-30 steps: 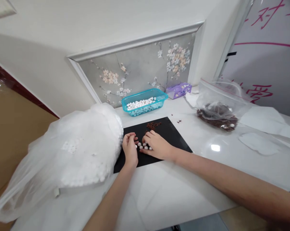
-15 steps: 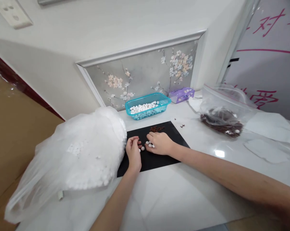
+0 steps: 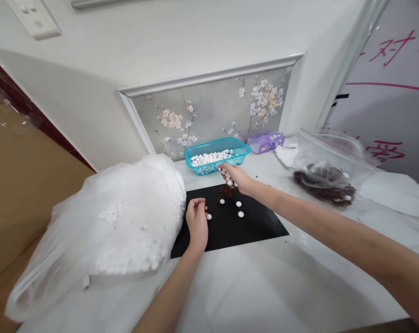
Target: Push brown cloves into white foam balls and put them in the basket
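White balls (image 3: 241, 214) on black mat (image 3: 251, 229), right corner (image 3: 278, 229) open

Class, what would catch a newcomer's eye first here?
The big, cloudy plastic bag of white balls, bulging at the left of the table. Then the bright blue basket against the wall, part-filled with similar balls, and the right hand beside it, clutching several above the black sheet.

The one camera is worn on the head of the person and looks forward and down, from above the near side of the white bench (image 3: 226, 286), toward the wall (image 3: 202, 41) in the upper part of the frame, with both forearms entering from the bottom edge and lower right.
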{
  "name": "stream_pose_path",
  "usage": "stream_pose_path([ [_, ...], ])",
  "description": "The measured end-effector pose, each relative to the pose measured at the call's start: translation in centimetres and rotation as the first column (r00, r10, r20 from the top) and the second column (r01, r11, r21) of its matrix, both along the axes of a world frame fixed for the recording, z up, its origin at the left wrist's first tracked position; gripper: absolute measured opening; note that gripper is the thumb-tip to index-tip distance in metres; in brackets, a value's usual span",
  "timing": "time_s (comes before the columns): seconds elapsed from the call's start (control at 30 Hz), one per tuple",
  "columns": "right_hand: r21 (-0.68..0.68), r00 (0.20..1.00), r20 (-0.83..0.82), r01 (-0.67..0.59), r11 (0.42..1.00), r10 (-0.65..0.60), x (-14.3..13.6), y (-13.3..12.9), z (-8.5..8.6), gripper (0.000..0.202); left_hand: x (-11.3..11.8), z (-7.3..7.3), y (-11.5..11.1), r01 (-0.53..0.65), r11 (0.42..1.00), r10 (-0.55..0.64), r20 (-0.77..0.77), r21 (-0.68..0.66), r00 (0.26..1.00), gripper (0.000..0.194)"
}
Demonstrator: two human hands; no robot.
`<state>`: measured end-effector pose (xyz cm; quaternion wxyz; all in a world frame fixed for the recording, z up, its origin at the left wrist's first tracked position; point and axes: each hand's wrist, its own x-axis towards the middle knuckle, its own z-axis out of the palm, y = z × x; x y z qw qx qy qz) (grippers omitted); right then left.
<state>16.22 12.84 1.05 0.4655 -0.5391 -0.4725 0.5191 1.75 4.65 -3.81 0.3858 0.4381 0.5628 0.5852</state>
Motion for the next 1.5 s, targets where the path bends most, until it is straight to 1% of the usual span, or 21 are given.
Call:
stream_pose_path([
  [0.17,-0.014,0.996,0.054,0.078,0.997,-0.078,-0.3,7.0,3.6,0.019,-0.1,-0.1,0.0,0.023,1.000,-0.023,-0.053,-0.002,0.998,0.015],
  [0.23,-0.012,0.987,0.111,0.122,0.992,-0.120,-0.6,9.5,4.4,0.019,-0.2,-0.1,-0.1,0.022,1.000,-0.022,-0.055,-0.004,0.998,0.014],
  [0.27,-0.009,0.979,0.146,0.144,0.990,-0.141,-0.7,10.5,4.6,0.023,-0.2,-0.1,-0.1,0.018,1.000,-0.018,-0.054,-0.005,0.998,0.014],
  [0.33,0.005,0.962,0.223,0.162,0.987,-0.159,-0.8,11.8,4.8,0.034,-0.3,-0.1,-0.1,0.008,1.000,-0.009,-0.055,-0.009,0.998,0.014],
  [0.4,0.033,0.940,0.305,0.153,0.988,-0.155,-0.7,12.5,4.9,0.044,-0.3,-0.1,0.0,0.001,1.000,-0.002,-0.062,-0.017,0.998,0.014],
  [0.5,0.110,0.891,0.426,0.121,0.987,-0.157,0.0,12.7,5.4,0.046,-0.3,-0.2,0.0,0.008,1.000,-0.008,-0.062,-0.012,0.998,0.014],
  [0.6,0.208,0.827,0.529,0.090,0.974,-0.189,1.4,11.4,5.6,0.039,-0.3,-0.3,0.1,0.014,1.000,-0.013,-0.052,0.004,0.999,0.014],
  [0.67,0.261,0.785,0.584,0.057,0.964,-0.205,2.4,9.1,5.0,0.033,-0.3,-0.4,0.1,0.009,1.000,-0.009,-0.043,0.003,0.999,0.014],
  [0.7,0.276,0.771,0.605,0.033,0.961,-0.200,3.0,7.5,4.3,0.030,-0.3,-0.4,0.1,0.007,1.000,-0.007,-0.037,0.000,0.999,0.014],
  [0.73,0.298,0.749,0.634,-0.008,0.954,-0.192,3.5,5.5,3.4,0.030,-0.3,-0.4,0.2,0.004,1.000,-0.004,-0.032,-0.001,0.999,0.014],
  [0.77,0.340,0.688,0.706,-0.118,0.933,-0.171,3.9,3.3,2.4,0.032,-0.3,-0.4,0.2,0.001,1.000,-0.001,-0.027,-0.002,1.000,0.014],
  [0.8,0.346,0.632,0.762,-0.214,0.914,-0.140,4.2,0.9,1.1,0.038,-0.3,-0.4,0.3,-0.004,1.000,0.004,-0.024,-0.001,1.000,0.013],
  [0.83,0.336,0.590,0.799,-0.273,0.902,-0.119,4.4,-1.5,-0.2,0.044,-0.3,-0.5,0.3,-0.007,1.000,0.007,-0.024,0.003,1.000,0.013],
  [0.9,0.284,0.495,0.865,-0.353,0.891,-0.080,4.5,-5.7,-2.5,0.062,-0.3,-0.6,0.4,-0.009,1.000,0.009,-0.033,0.017,0.999,0.013],
  [0.97,0.217,0.393,0.918,-0.381,0.899,-0.054,4.3,-8.3,-4.1,0.073,-0.3,-0.6,0.4,-0.010,1.000,0.011,-0.040,0.027,0.999,0.013],
  [1.0,0.190,0.359,0.932,-0.381,0.905,-0.045,4.0,-8.8,-4.5,0.073,-0.3,-0.6,0.4,-0.011,1.000,0.012,-0.039,0.028,0.999,0.013],
  [1.07,0.174,0.321,0.946,-0.400,0.900,-0.041,3.3,-8.8,-4.8,0.069,-0.3,-0.5,0.4,-0.006,1.000,0.006,-0.019,0.019,1.000,0.014],
  [1.2,0.173,0.294,0.955,-0.499,0.849,-0.021,1.5,-6.8,-4.3,0.050,-0.4,-0.1,0.3,0.025,1.000,-0.024,0.044,-0.018,0.999,0.015],
  [1.33,0.188,0.284,0.959,-0.563,0.805,-0.026,-0.7,-5.8,-4.3,0.032,-0.5,0.1,0.2,0.003,1.000,-0.002,0.068,-0.017,0.998,0.016],
  [1.4,0.182,0.258,0.966,-0.583,0.792,-0.032,-1.6,-5.6,-4.4,0.024,-0.5,0.2,0.2,-0.010,1.000,0.012,0.074,-0.024,0.997,0.016],
  [1.5,0.177,0.233,0.971,-0.589,0.789,-0.044,-2.2,-5.3,-4.5,0.021,-0.6,0.2,0.2,-0.013,0.999,0.017,0.077,-0.049,0.997,0.017],
])
